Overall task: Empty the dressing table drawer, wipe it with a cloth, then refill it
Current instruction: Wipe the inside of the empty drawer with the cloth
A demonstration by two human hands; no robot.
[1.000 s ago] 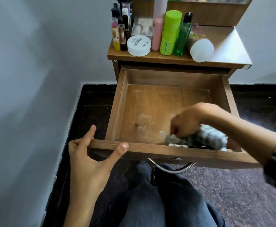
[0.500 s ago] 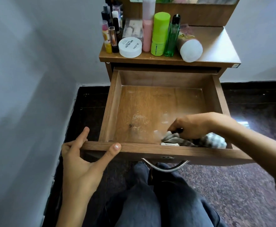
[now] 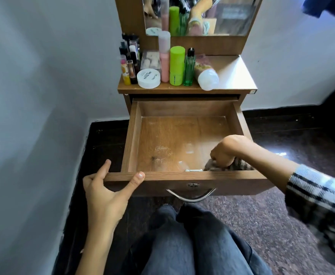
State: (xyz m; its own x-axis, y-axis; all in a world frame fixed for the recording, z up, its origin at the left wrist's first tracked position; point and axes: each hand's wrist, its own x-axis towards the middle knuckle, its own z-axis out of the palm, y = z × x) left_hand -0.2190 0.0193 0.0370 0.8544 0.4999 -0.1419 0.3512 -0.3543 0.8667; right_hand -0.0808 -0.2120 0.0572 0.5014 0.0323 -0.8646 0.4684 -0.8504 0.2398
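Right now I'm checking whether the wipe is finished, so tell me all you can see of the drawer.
The drawer is brown wood, pulled wide open, with a curved metal handle and a keyhole on its front. No items lie in it; pale smudges mark the floor. The left hand grips the front edge near its left corner. The right hand holds a checked cloth in the front right corner.

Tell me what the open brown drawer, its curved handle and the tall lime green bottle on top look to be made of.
The open brown drawer looks like wood or wood-grain laminate, matte, with grain lines on its floor. Its curved handle seems polished metal, silvery and reflective. The tall lime green bottle appears to be smooth opaque plastic with a soft sheen.
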